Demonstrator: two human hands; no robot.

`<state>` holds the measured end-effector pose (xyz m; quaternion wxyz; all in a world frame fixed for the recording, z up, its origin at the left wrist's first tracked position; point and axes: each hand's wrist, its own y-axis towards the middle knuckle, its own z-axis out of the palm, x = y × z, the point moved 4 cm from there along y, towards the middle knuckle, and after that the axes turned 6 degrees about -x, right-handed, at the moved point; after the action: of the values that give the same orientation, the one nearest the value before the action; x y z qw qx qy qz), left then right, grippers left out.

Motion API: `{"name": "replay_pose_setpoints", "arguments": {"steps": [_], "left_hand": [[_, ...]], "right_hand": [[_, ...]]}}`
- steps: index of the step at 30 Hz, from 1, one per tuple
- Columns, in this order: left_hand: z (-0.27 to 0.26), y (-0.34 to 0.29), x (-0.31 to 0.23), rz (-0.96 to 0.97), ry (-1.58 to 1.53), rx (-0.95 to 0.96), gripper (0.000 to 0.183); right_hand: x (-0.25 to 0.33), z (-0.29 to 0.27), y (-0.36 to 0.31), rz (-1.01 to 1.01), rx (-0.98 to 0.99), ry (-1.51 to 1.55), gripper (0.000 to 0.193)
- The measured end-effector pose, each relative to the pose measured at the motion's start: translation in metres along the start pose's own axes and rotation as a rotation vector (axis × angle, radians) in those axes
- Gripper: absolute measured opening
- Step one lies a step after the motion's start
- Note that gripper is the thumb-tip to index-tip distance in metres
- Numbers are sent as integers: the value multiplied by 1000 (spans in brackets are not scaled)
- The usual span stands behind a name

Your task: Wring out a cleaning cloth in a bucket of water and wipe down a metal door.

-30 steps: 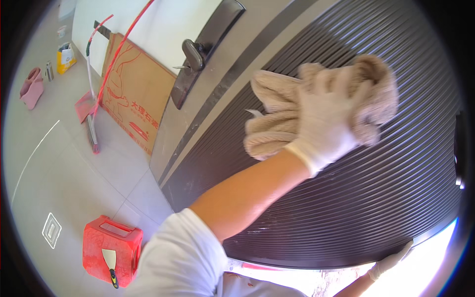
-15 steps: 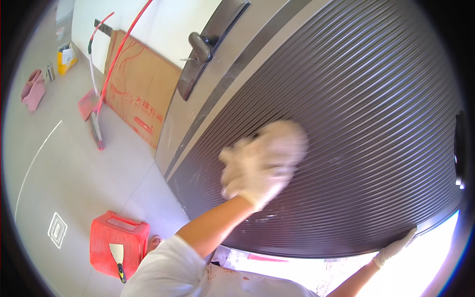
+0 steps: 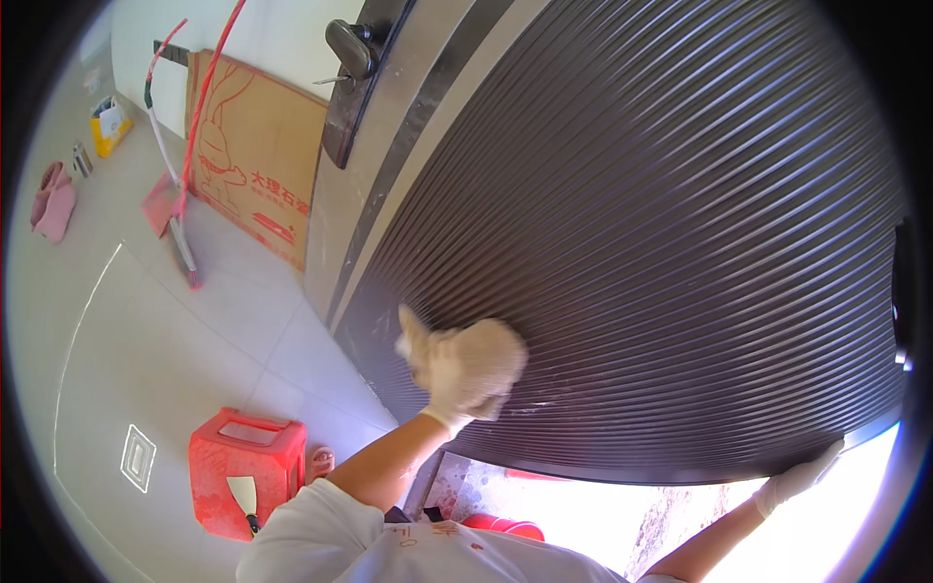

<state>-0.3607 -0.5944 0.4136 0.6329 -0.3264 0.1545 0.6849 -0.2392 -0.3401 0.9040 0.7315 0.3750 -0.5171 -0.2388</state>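
Note:
A large dark brown door (image 3: 622, 243) with fine parallel ridges fills the middle and right. My left hand (image 3: 452, 389), in a white glove, is closed on a beige cloth (image 3: 494, 355) pressed against the ridges near the door's lower left. The cloth is slightly smeared by motion. My right hand (image 3: 795, 484), also gloved, grips the door's edge at the lower right, with part of its fingers hidden. Toward the upper left, a dark lever handle (image 3: 352, 51) with a key in its lock sits on the door's smooth border.
A red plastic stool (image 3: 216, 476) with a scraper (image 3: 243, 496) on it stands at the lower left. Flattened cardboard (image 3: 258, 155) leans on the wall beside a broom (image 3: 183, 251) and a pink dustpan (image 3: 160, 204). A pink bucket-like container (image 3: 54, 206) is farther left.
My left hand has moved the cloth down and to the left across the ridges. My right hand stays on the door's edge. The whole view has shifted slightly.

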Motion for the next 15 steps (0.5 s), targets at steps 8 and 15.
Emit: {"name": "replay_pose_setpoints", "arguments": {"steps": [8,15], "left_hand": [[101,-73,-149,665,1041,-223,82],[241,-96,-212,1513,949,-117,48]], "right_hand": [[5,-2,-4,64,-61,14,66],[9,1,-7,-12,-46,0,63]]}}
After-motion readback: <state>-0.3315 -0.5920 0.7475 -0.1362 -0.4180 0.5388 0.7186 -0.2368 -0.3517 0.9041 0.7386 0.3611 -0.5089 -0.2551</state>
